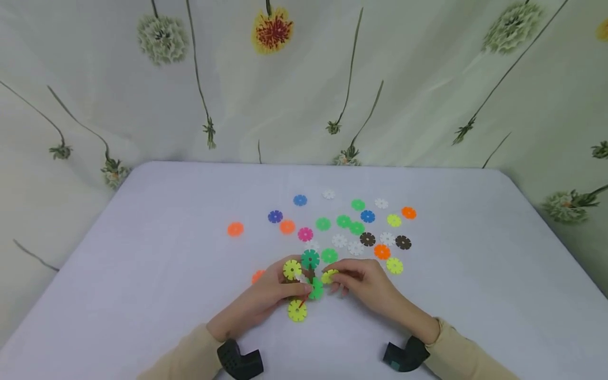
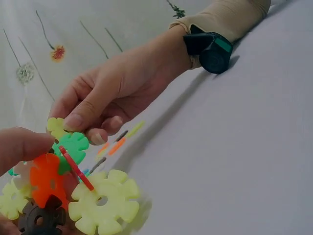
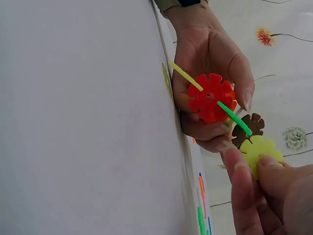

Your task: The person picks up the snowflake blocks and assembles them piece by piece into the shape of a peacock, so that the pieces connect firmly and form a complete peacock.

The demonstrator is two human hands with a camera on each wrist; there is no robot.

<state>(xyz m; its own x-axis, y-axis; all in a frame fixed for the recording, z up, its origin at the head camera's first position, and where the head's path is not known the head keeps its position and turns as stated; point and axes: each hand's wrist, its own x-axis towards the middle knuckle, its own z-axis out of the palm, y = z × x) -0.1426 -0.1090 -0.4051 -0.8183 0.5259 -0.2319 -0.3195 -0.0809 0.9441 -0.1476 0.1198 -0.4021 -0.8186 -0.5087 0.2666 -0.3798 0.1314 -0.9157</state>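
Observation:
My left hand [image 1: 269,296] holds a cluster of slotted plastic discs, with its thumb on the near side. A teal disc [image 1: 310,258] and a yellow one stick out at its top, and another yellow disc [image 2: 120,196] hangs at its bottom, joined to a red disc [image 3: 210,95]. Orange and brown discs [image 2: 46,176] also belong to the cluster, beside a green disc [image 2: 76,144]. Between thumb and fingertips, my right hand [image 1: 372,287] pinches a single yellow disc [image 3: 259,149]. That disc is right at the green disc's edge, overlapping the cluster's side in the right wrist view.
Many loose discs lie on the white table [image 1: 142,264] beyond the hands, among them a pink disc [image 1: 305,234], an orange disc [image 1: 235,229] and a blue disc [image 1: 300,200]. Another orange disc [image 1: 257,276] is partly hidden by the left hand. A flowered cloth [image 1: 304,95] hangs behind.

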